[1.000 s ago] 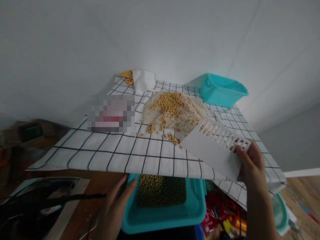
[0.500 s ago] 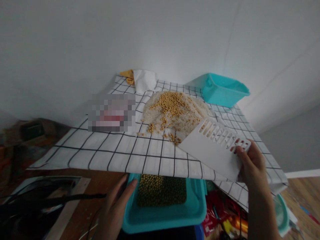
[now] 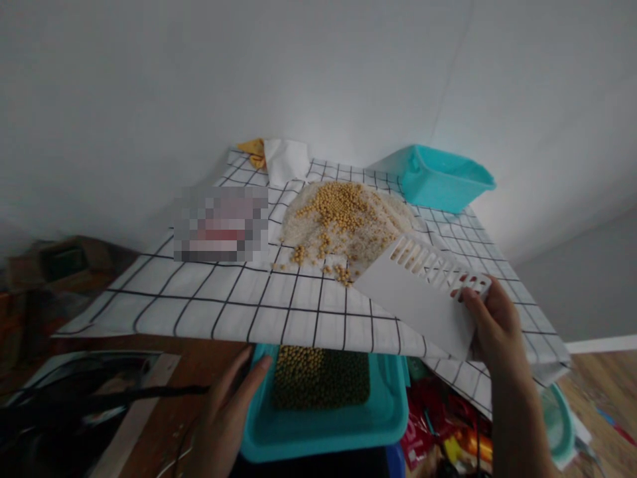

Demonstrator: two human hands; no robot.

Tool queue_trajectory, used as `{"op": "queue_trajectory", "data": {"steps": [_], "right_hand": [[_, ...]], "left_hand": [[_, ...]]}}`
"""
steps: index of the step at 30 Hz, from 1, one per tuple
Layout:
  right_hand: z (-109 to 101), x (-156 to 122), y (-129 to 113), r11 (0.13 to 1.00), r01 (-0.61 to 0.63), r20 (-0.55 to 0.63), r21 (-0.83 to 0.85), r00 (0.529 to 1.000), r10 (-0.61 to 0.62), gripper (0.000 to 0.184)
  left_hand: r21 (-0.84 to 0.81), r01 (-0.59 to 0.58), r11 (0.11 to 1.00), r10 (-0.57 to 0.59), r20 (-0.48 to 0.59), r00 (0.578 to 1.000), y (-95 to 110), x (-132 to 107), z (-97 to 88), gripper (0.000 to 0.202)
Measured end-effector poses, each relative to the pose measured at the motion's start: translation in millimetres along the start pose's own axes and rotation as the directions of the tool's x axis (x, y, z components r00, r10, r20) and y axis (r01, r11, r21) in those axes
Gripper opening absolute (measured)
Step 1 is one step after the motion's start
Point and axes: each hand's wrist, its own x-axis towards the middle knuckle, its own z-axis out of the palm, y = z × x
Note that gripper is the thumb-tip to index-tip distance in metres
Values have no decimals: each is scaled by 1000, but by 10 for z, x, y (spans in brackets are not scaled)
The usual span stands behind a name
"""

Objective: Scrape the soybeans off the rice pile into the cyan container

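Observation:
My right hand grips the right end of a white plastic board with a row of slots along its upper edge. The board's far corner touches or nearly touches the near side of a rice pile on the checked cloth. Yellow soybeans lie on top of the rice, and some are scattered in front. Below the cloth's front edge, my left hand is closed on the left rim of a teal plastic basin. Yellow and dark green beans lie in the basin.
An empty-looking teal bin stands at the back right. White cloth and yellow cloth lie at the back left, near a blurred-out item. Cables are at lower left; red packets lie below right.
My right hand and the slotted board have shifted slightly left. My left hand keeps its hold on the basin, and the piles look the same.

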Motion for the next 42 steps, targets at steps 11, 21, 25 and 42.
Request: {"op": "queue_trajectory", "data": {"steps": [11,21,25,42], "right_hand": [[29,-6,-42,999,29,-28,-21,999,-30,21],[49,19,-28,997,82,-132,12,988,-80,19],[28,29,-16,993,105,-89,-52,990,-109,20],[148,229,-62,998,38,-45,48,998,-36,23]], "left_hand": [[66,-161,985,167,-102,981,129,-122,89,29],[145,-157,977,168,-67,984,-149,-25,29,36],[116,-190,975,191,-1,982,-60,-34,47,33],[201,-162,966,172,-37,984,106,-44,-69,27]]}}
